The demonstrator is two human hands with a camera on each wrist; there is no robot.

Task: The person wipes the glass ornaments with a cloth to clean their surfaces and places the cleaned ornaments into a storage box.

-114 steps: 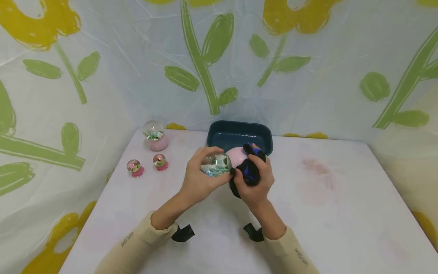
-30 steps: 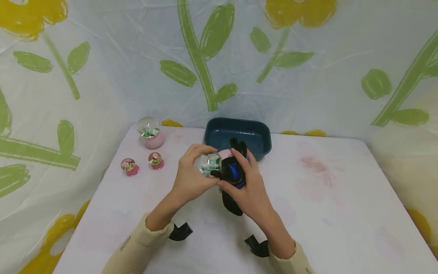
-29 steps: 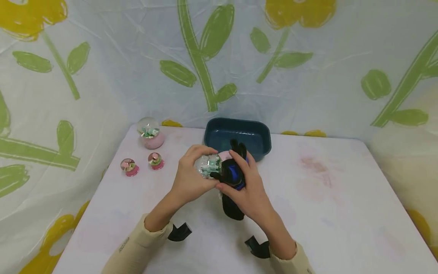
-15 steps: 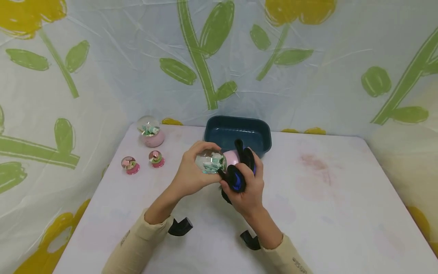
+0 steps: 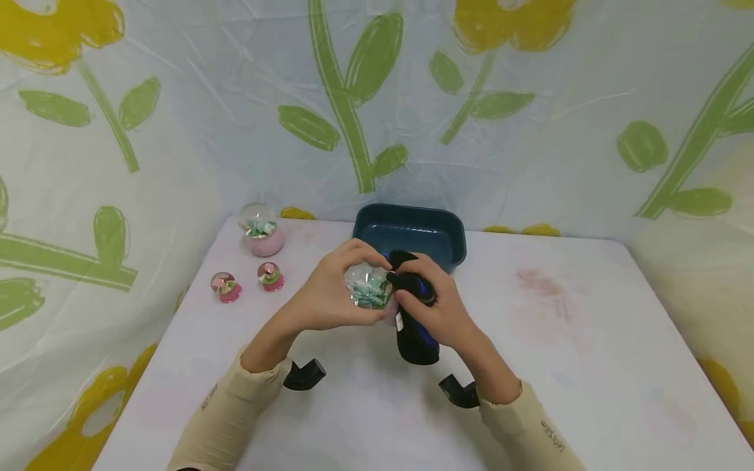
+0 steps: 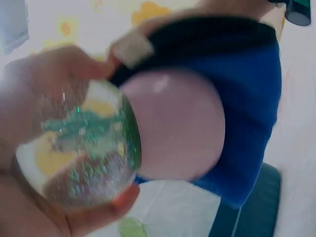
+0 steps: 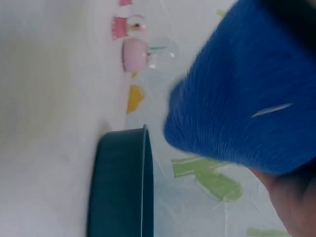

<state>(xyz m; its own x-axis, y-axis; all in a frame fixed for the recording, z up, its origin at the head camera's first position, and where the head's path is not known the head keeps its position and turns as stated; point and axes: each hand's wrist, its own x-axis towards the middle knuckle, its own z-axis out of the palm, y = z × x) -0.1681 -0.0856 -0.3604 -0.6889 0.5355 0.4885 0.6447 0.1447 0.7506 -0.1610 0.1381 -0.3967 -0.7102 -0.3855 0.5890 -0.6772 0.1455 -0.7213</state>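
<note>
Head view high, facing forward-down, left-wrist close on globe (image 6: 116,133), right-wrist sideways near cloth (image 7: 232,89), tray (image 5: 412,235) in all

Tipped snow globe (image 5: 369,288), base (image 6: 180,126) against cloth (image 5: 418,343)

Held above the tabletop (image 5: 565,373), well in from its side edges. Has a clear, glittery dome (image 6: 96,170) toward the left edge, mint-green shapes (image 5: 371,297) inside, and a pink base toward the right. Backed by the crumpled cloth, black and blue, blue side facing the base, white tag (image 5: 399,322) showing.

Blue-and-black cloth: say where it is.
In the head view, the cloth is near the centre, in the right hand, right of the snow globe held by the left hand.
</note>
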